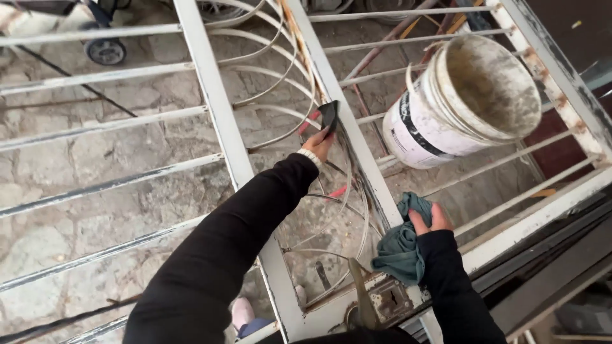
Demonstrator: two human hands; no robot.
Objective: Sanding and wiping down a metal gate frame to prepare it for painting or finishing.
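Dark, thin sandpaper (329, 114) flexes easily, pinched in the left hand (319, 143) against the stiff gate bar (347, 127); right hand (432, 220) clutches a soft rag (400, 245).

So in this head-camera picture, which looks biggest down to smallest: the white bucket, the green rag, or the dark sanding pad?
1. White bucket, clearly largest.
2. Teal-green rag in the right hand, though it is bunched up and nearer the camera.
3. Dark sanding pad in the left hand, smallest, partly hidden by fingers.

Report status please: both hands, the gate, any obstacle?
Left hand presses dark sanding sheet on white metal gate. Right hand grips teal rag on frame. Dirty bucket rests on bars nearby.
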